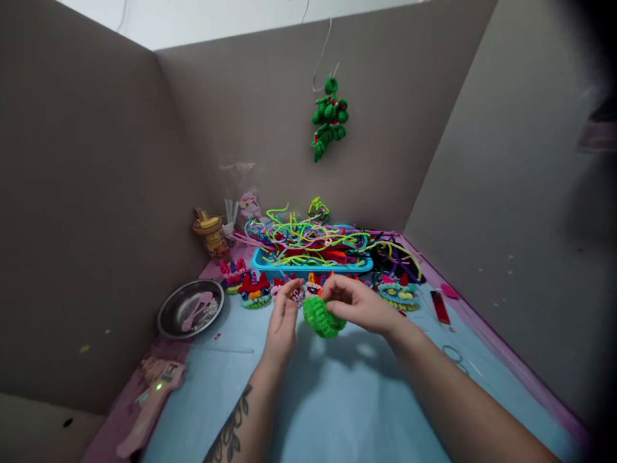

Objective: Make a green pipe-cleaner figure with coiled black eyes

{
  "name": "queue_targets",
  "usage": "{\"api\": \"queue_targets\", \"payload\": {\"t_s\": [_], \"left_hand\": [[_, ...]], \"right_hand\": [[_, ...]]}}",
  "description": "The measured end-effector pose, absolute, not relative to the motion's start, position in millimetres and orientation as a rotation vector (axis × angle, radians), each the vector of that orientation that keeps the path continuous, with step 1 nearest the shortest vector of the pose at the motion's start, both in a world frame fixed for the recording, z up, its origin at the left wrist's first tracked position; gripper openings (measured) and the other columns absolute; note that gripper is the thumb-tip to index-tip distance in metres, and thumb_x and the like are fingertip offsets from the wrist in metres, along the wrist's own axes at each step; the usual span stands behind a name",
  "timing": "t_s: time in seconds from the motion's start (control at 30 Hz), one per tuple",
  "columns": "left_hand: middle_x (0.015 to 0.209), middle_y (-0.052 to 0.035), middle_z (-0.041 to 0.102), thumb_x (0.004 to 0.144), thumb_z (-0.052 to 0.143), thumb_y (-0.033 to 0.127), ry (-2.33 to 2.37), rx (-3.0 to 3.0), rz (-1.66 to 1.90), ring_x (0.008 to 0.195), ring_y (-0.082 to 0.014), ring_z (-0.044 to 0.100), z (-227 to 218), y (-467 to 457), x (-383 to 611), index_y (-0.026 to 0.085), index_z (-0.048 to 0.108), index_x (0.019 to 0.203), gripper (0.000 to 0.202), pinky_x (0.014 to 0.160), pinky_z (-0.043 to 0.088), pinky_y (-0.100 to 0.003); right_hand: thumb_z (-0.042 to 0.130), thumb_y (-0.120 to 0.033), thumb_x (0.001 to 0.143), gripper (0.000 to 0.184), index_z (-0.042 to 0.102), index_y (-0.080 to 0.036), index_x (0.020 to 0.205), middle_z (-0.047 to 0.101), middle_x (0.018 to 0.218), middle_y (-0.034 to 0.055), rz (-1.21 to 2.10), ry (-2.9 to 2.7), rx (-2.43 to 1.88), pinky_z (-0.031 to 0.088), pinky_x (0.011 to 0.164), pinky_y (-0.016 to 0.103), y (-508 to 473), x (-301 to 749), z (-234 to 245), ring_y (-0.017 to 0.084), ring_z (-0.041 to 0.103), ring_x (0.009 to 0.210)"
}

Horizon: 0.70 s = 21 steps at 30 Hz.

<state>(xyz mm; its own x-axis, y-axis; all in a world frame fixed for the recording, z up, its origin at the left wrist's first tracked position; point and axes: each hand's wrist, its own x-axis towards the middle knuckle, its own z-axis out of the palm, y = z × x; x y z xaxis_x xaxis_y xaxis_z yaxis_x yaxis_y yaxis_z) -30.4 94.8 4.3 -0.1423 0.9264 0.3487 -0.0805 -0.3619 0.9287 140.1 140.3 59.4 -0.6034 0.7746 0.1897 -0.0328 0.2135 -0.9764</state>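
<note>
A bright green piece of coiled fuzzy pipe cleaner (pixel 324 318) is held above the blue table covering (pixel 231 386). My right hand (pixel 354 302) pinches its upper right side between thumb and fingers. Just left of the piece, my left hand (pixel 284 318) has its fingers stretched out and apart, with nothing visible in them; whether a fingertip touches the green piece I cannot tell. Behind the hands stands a row of small colourful pipe-cleaner figures, among them a red and teal one (pixel 254 290) and a teal and yellow one (pixel 399 294). My hands partly hide the middle ones.
A blue tray (pixel 313 270) heaped with loose pipe cleaners stands at the back. At left are a metal bowl (pixel 166 315), a pink glue gun (pixel 154 405) with a green light, and a lidded cup (pixel 212 235). Scissors (pixel 453 354) lie right; a green ornament (pixel 330 119) hangs on the back panel.
</note>
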Motion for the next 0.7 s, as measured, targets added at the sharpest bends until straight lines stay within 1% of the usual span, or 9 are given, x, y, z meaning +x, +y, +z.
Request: {"api": "queue_targets", "payload": {"t_s": [0.07, 0.13, 0.2, 0.23, 0.3, 0.37, 0.53, 0.63, 0.7], "left_hand": [[0.114, -0.0083, 0.06, 0.092, 0.037, 0.049, 1.023, 1.43, 1.455, 0.11, -0.022, 0.051, 10, 93, -33, 0.019, 0.058, 0.112, 0.041, 0.096, 0.036, -0.035], [0.091, -0.0052, 0.062, 0.089, 0.042, 0.051, 1.036, 1.501, 1.292, 0.088, -0.0191, 0.054, 14, 92, -34, 0.017, 0.062, 0.097, 0.04, 0.079, 0.041, -0.03], [0.072, -0.0007, 0.055, 0.085, 0.048, 0.053, 1.037, 1.529, 1.188, 0.069, -0.0147, 0.048, 16, 92, -34, 0.016, 0.059, 0.081, 0.039, 0.065, 0.038, -0.026], [0.068, 0.0008, 0.051, 0.084, 0.05, 0.053, 1.022, 1.528, 1.164, 0.065, -0.0133, 0.045, 16, 92, -34, 0.016, 0.057, 0.076, 0.039, 0.061, 0.036, -0.025], [0.066, 0.0017, 0.047, 0.083, 0.052, 0.053, 0.98, 1.496, 1.161, 0.063, -0.012, 0.042, 14, 93, -33, 0.016, 0.053, 0.073, 0.038, 0.06, 0.035, -0.024], [0.068, 0.0014, 0.047, 0.082, 0.054, 0.051, 0.942, 1.443, 1.189, 0.064, -0.0117, 0.042, 12, 94, -32, 0.016, 0.053, 0.075, 0.035, 0.061, 0.035, -0.023], [0.074, 0.0002, 0.05, 0.085, 0.055, 0.044, 0.9, 1.385, 1.3, 0.068, -0.0121, 0.045, 8, 94, -33, 0.016, 0.054, 0.082, 0.027, 0.064, 0.036, -0.023], [0.075, 0.0001, 0.05, 0.086, 0.055, 0.041, 0.924, 1.408, 1.346, 0.069, -0.0122, 0.045, 7, 94, -34, 0.016, 0.055, 0.084, 0.024, 0.065, 0.036, -0.023], [0.075, 0.0001, 0.051, 0.086, 0.054, 0.04, 0.933, 1.413, 1.365, 0.07, -0.0122, 0.046, 6, 94, -35, 0.017, 0.055, 0.085, 0.023, 0.065, 0.037, -0.023]], "right_hand": [[0.055, -0.009, 0.07, 0.014, 0.051, -0.019, 0.08, 0.052, 0.072, -0.0028, 1.385, -1.994, -0.688, 0.039, 0.057, 0.022, 136, 142, 65, 0.01, 0.048, 0.064], [0.052, -0.008, 0.071, 0.015, 0.05, -0.019, 0.081, 0.052, 0.074, -0.0022, 1.263, -2.146, -0.699, 0.04, 0.058, 0.022, 134, 144, 69, 0.011, 0.049, 0.066], [0.05, -0.007, 0.072, 0.015, 0.051, -0.019, 0.081, 0.053, 0.075, -0.0018, 1.158, -2.242, -0.717, 0.04, 0.059, 0.022, 134, 147, 71, 0.011, 0.05, 0.067], [0.05, -0.007, 0.073, 0.014, 0.052, -0.019, 0.081, 0.054, 0.075, -0.0018, 1.12, -2.273, -0.722, 0.04, 0.059, 0.022, 135, 148, 72, 0.011, 0.05, 0.067], [0.052, -0.008, 0.075, 0.012, 0.052, -0.019, 0.08, 0.055, 0.074, -0.0018, 1.046, -2.308, -0.727, 0.041, 0.059, 0.022, 137, 151, 73, 0.011, 0.05, 0.066], [0.054, -0.011, 0.077, 0.009, 0.053, -0.019, 0.079, 0.057, 0.075, -0.0011, 0.945, -2.311, -0.706, 0.042, 0.061, 0.023, 140, 152, 71, 0.012, 0.052, 0.067], [0.054, -0.017, 0.084, 0.006, 0.058, -0.02, 0.081, 0.063, 0.088, 0.0051, 0.589, -2.2, -0.549, 0.046, 0.079, 0.032, 144, 148, 62, 0.018, 0.057, 0.088], [0.052, -0.018, 0.087, 0.009, 0.061, -0.021, 0.086, 0.064, 0.085, 0.0063, 0.368, -2.17, -0.513, 0.047, 0.078, 0.035, 143, 144, 57, 0.019, 0.057, 0.087], [0.052, -0.017, 0.087, 0.011, 0.062, -0.021, 0.089, 0.064, 0.086, 0.0068, 0.28, -2.183, -0.48, 0.047, 0.077, 0.035, 143, 143, 55, 0.02, 0.057, 0.085]]}}
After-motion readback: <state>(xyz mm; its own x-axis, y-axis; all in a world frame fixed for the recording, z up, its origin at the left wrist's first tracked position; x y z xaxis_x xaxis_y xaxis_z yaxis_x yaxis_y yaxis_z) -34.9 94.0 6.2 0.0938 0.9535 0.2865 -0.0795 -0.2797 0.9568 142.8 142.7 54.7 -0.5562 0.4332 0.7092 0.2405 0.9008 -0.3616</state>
